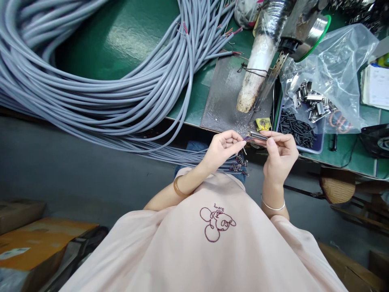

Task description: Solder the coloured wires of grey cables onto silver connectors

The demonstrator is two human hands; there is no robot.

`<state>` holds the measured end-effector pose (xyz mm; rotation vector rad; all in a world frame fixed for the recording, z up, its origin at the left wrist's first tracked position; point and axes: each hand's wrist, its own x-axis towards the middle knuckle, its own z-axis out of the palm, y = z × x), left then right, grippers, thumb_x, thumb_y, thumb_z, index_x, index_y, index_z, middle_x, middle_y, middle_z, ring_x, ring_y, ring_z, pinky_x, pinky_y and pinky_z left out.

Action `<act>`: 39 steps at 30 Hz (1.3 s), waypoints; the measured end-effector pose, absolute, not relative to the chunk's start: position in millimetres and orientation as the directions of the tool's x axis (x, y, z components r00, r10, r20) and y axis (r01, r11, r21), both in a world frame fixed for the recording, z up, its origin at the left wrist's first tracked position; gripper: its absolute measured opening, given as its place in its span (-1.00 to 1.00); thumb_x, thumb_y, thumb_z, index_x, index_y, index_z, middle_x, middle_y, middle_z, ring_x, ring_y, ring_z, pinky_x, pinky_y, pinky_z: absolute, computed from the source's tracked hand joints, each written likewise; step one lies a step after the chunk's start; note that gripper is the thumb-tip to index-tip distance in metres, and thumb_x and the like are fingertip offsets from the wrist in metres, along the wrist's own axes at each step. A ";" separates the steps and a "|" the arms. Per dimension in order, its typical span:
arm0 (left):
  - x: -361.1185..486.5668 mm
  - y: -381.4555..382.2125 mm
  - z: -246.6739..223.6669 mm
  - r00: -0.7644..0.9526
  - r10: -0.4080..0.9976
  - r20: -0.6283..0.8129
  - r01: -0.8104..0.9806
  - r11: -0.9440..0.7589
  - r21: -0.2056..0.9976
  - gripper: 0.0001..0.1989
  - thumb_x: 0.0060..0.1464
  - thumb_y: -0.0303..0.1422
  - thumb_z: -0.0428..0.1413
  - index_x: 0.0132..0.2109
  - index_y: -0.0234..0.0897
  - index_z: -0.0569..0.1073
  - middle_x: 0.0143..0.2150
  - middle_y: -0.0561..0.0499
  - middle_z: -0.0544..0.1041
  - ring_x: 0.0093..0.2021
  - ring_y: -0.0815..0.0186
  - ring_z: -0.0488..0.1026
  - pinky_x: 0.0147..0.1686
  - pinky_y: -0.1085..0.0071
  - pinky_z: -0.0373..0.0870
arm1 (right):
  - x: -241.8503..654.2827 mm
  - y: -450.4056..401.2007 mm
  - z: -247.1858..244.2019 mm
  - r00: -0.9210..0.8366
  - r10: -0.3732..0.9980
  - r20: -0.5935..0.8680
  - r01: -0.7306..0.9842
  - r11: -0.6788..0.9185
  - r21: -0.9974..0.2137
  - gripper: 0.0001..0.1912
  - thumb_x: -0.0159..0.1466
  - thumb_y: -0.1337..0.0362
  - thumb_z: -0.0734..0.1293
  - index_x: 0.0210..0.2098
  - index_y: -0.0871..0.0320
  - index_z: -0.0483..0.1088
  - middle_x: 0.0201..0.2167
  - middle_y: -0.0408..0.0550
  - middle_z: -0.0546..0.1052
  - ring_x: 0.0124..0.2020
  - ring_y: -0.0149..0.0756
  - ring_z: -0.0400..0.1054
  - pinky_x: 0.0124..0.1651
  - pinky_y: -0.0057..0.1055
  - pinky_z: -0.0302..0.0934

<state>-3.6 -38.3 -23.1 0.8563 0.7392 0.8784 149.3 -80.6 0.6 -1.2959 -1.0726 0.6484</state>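
Observation:
Between the thumb and fingers of my right hand (280, 156) is a small metal connector (257, 136) with a row of contacts facing up. My left hand (223, 149) pinches thin coloured wires (246, 138) that reach the connector's left end. Both hands are close together at the table's front edge. Just beyond them is a crumpled yellow piece (263, 123) on a dark metal plate (223, 93). Over my lap lie grey cables (182, 155) with several finished-looking connector ends (240, 163).
A big coil of grey cables (136, 91) covers the table's left side. A wrapped soldering stand (258, 69) holds a solder spool (316, 38). To the right are a bin of black sleeves (296, 129), a plastic bag of connectors (314, 99) and a wicker stool (337, 185).

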 end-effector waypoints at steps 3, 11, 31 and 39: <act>-4.0 -38.3 -22.7 0.473 0.859 -0.194 -0.315 0.370 0.874 -0.69 0.03 -0.21 0.33 -0.36 -0.34 0.43 -0.52 0.16 0.38 -0.55 0.58 0.24 -0.52 0.59 0.19 | 151.7 -79.0 -1.0 0.398 0.894 0.206 0.124 0.169 -0.978 -0.85 0.31 0.22 0.40 -0.29 0.10 0.35 -0.21 -0.16 0.62 -0.29 -0.37 0.59 -0.17 -0.34 0.60; -5.0 -35.5 -23.8 0.610 0.753 -0.246 -0.300 0.506 0.809 -0.72 0.02 -0.24 0.34 -0.28 -0.33 0.45 -0.55 0.19 0.33 -0.62 0.61 0.12 -0.61 0.58 0.00 | 151.5 -80.9 0.6 0.342 0.913 0.220 0.125 0.188 -0.974 -0.87 0.32 0.26 0.40 -0.28 0.09 0.35 -0.21 -0.15 0.62 -0.28 -0.35 0.60 -0.14 -0.33 0.60; -7.8 -30.0 -19.0 0.547 0.801 -0.243 -0.363 0.488 0.794 -0.70 -0.05 -0.26 0.31 -0.39 -0.28 0.33 -0.60 0.24 0.14 -0.64 0.60 -0.09 -0.64 0.53 -0.22 | 141.6 -87.1 -0.4 0.390 0.821 0.417 0.380 0.269 -0.885 -0.92 0.28 0.29 0.42 -0.28 0.06 0.42 -0.16 -0.07 0.62 -0.10 -0.24 0.58 -0.13 -0.21 0.60; -7.5 -32.5 -21.2 0.564 0.798 -0.212 -0.368 0.473 0.801 -0.70 0.00 -0.28 0.31 -0.38 -0.29 0.33 -0.56 0.21 0.21 -0.63 0.61 -0.04 -0.63 0.56 -0.15 | 140.0 -87.3 -2.1 0.376 0.875 0.305 0.249 0.222 -0.943 -0.90 0.29 0.27 0.42 -0.29 0.08 0.40 -0.16 -0.08 0.61 -0.15 -0.28 0.59 -0.12 -0.29 0.59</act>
